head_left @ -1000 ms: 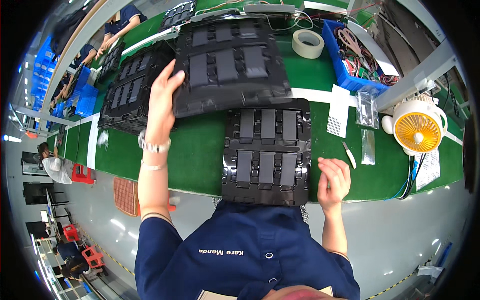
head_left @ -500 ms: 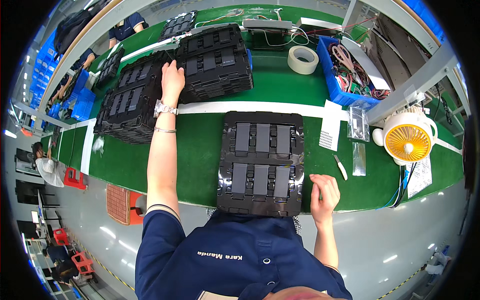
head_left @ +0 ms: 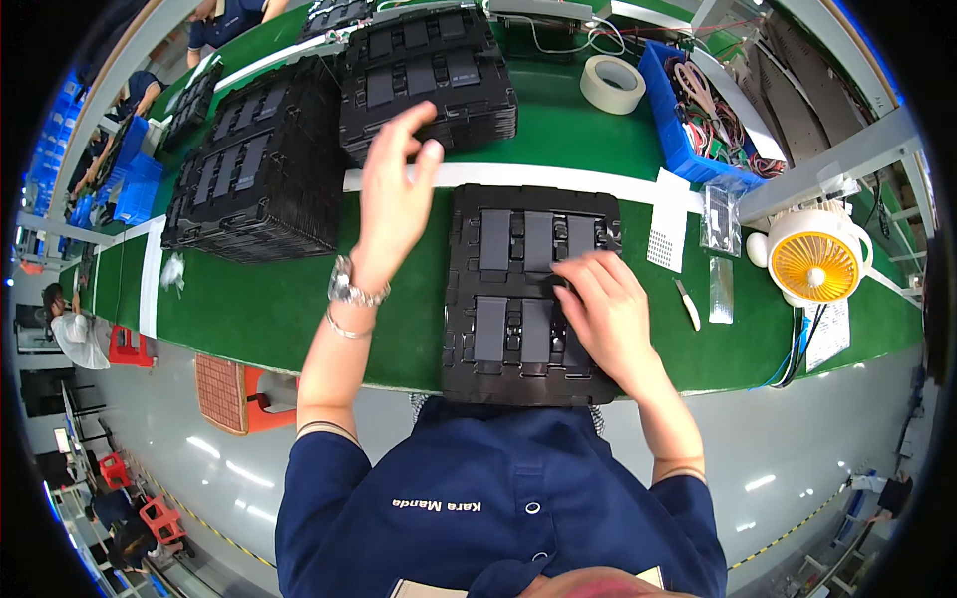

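Note:
A black plastic tray point(head_left: 464, 279) lies in front of me at the bench's near edge, with flat dark grey rectangular pieces point(head_left: 538, 239) in two rows of pockets. My right hand point(head_left: 613, 314) is over its right half, fingers curved and thumb apart from them; it covers some pockets. I see nothing held in it. In the air between this tray and the stacks behind, my left hand point(head_left: 394, 199) is open, fingers spread, holding nothing. Beyond it stands one stack of similar filled trays point(head_left: 429, 85), with another tray stack point(head_left: 254, 164) to the left.
On the right are a tape roll point(head_left: 612, 85), a blue bin point(head_left: 678, 149) with scissors and wires, a white-handled knife point(head_left: 688, 305), a sheet of labels point(head_left: 668, 224), small clear bags point(head_left: 720, 219) and a yellow-and-white fan point(head_left: 815, 267). Another person point(head_left: 227, 22) is at the far left.
My left hand has left the gap between the tray stacks and come right and nearer, fingers spreading. My right hand has moved left from beside the front tray to over it.

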Demonstrator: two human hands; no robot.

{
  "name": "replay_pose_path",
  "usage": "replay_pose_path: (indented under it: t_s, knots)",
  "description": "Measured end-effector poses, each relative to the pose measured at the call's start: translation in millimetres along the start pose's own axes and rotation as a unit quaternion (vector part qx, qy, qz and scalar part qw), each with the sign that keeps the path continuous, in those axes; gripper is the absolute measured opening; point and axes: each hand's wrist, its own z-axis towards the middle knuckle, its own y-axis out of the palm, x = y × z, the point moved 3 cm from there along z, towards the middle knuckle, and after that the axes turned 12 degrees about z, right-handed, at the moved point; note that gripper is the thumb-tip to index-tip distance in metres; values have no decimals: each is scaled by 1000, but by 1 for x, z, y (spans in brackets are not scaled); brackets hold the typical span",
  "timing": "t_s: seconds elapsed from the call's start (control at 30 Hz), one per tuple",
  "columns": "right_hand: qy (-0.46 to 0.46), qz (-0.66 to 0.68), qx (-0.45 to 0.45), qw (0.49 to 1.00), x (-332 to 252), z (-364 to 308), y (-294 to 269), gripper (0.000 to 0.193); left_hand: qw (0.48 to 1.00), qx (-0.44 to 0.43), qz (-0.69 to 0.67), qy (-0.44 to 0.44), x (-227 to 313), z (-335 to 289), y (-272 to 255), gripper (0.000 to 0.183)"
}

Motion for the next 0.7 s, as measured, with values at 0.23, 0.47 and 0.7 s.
replay_pose_path:
  t_s: [0.23,0.47,0.7]
  knots:
    - [-114,-119,-157,974,18,62,63,50,951,-137,-249,-126,12,-57,16,27]
    - [-207,-166,-50,963,25,88,50,16,830,-272,-416,-253,-5,-73,20,41]
    - [-292,-101,15,951,-38,73,58,27,715,-184,-573,-357,-2,-81,23,45]
